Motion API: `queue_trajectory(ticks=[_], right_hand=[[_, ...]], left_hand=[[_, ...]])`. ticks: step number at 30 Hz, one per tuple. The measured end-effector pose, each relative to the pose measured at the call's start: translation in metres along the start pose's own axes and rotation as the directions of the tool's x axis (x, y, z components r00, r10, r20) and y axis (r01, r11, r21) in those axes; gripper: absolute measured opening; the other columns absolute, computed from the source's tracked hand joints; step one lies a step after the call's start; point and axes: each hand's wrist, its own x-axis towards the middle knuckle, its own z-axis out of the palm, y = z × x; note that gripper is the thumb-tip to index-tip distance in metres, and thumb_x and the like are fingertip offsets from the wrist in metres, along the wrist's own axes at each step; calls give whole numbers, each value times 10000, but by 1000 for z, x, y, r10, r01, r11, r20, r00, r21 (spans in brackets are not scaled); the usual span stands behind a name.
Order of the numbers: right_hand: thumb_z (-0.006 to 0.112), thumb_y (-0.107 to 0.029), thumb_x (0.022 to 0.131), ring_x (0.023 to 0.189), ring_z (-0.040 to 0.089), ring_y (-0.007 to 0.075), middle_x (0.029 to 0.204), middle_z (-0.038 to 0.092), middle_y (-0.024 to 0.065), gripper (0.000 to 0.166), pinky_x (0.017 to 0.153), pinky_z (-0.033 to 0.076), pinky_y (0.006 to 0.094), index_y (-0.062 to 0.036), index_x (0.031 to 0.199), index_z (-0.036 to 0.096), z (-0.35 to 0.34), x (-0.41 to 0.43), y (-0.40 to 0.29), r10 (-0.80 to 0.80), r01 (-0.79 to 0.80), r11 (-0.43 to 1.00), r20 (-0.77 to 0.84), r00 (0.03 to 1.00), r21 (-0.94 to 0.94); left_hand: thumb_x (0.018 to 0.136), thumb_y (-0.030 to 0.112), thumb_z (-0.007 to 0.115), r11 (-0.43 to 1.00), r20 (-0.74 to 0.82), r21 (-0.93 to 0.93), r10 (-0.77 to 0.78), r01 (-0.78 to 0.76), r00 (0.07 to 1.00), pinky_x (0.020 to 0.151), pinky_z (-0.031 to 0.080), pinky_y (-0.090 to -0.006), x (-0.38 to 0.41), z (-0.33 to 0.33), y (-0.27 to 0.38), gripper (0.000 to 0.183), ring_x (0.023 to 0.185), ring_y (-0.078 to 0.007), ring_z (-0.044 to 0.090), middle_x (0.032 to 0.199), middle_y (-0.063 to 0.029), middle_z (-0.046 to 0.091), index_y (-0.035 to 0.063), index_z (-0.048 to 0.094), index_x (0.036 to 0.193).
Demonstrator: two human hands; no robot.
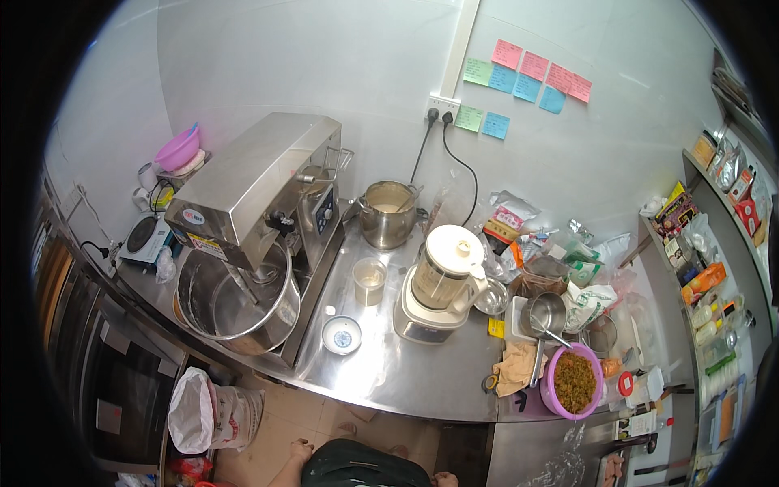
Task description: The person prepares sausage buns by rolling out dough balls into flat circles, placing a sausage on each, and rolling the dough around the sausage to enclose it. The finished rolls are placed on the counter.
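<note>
My left hand (301,450) hangs low at the left of my body, below the counter's front edge, with its fingers curled; whether it holds anything is unclear. Only part of my right hand (445,479) shows at the bottom rim. Before me on the steel counter (389,377) stand a white blender (433,286) with its lid on, a small blue-patterned bowl (341,335) and a clear plastic cup (369,283) with pale contents. Behind them is a steel pot (387,228) holding pale liquid and a utensil. A large stand mixer (261,176) with a steel bowl (237,322) is at the left.
A pink basin (572,414) of chopped brownish-green food stands at the right, beside a cloth (516,368) and a steel saucepan (543,313). Packages crowd the back right corner. An open white sack (234,420) stands on the floor. Loaded shelves (724,201) line the right wall.
</note>
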Motion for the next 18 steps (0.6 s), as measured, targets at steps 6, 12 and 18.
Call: queue_trajectory(ticks=[6, 12, 18], right_hand=[[615, -236, 900, 889, 595, 284, 995, 637, 158, 346, 767, 471, 418, -25, 1172, 648, -1, -1, 1, 5, -5, 1000, 2, 1000, -4], [616, -238, 900, 910, 595, 289, 1015, 636, 163, 355, 784, 472, 421, -25, 1183, 644, 3, -2, -3, -3, 3, 1000, 11, 1000, -7], [616, -241, 901, 931, 595, 294, 1035, 635, 167, 365, 800, 472, 424, -25, 1194, 639, 0, -2, 0, 8, -7, 1000, 6, 1000, -13]], left_hand=[[774, 276, 753, 1000, -2, -12, 6, -6, 1000, 1035, 488, -396, 0, 2, -2, 463, 1152, -369, 627, 1292, -274, 585, 82, 699, 1190], [771, 280, 757, 1000, -8, -22, -5, 5, 1000, 1034, 489, -396, 0, -4, -5, 463, 1161, -363, 624, 1293, -268, 588, 85, 701, 1188], [809, 241, 745, 999, -7, 22, -34, 34, 999, 1020, 501, -398, -20, -8, 13, 446, 1151, -369, 631, 1318, -273, 567, 59, 680, 1211]])
